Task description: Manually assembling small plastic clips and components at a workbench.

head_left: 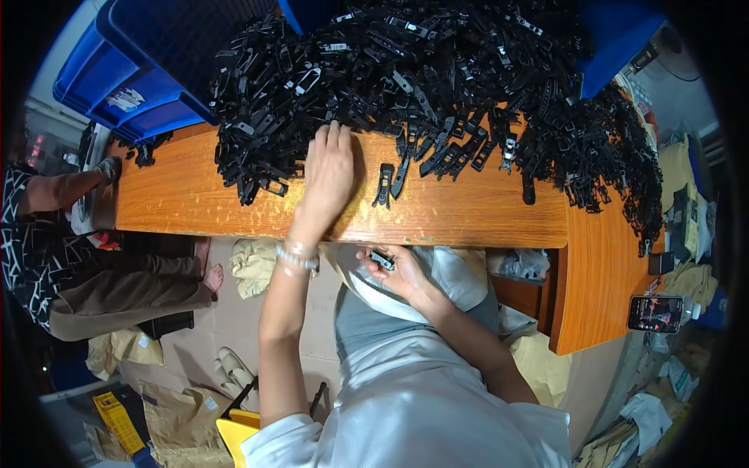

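Note:
A big heap of black plastic clip-like parts (367, 70) covers the far side of the wooden table (484, 214). My left hand (329, 168) reaches over the tabletop, back up, its outstretched fingertips at the near edge of the heap; the thumb and whatever lies beneath the fingers are hidden. Just below the table's front edge, over my lap, my right hand (402, 273) is turned palm up with its fingers curled round one small black plastic part (381, 260). Between heap and edge, to the right of my left hand, lies a loose black part (383, 185).
A blue crate (140, 105) stands at the far left. On the right, more black parts (601, 156) spread over a second tabletop (601, 273), beside a phone (658, 313). Another person (47, 257) sits at left. A pale sack (460, 277) hangs below the table edge.

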A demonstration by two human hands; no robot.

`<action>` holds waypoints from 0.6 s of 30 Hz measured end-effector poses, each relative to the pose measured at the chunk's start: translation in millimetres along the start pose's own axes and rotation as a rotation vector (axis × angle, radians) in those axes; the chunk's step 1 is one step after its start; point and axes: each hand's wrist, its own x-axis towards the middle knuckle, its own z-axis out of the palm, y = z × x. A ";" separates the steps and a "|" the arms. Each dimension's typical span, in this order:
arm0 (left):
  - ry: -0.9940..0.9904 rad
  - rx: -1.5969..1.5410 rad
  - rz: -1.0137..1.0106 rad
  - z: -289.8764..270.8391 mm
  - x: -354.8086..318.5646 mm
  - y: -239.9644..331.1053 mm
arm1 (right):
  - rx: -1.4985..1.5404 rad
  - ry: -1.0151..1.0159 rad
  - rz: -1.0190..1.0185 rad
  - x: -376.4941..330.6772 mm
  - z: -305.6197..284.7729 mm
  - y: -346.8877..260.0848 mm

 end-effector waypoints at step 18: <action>-0.294 -0.457 0.017 -75.6 -111.3 83.6 | 0.109 0.190 0.001 4.5 -9.5 7.5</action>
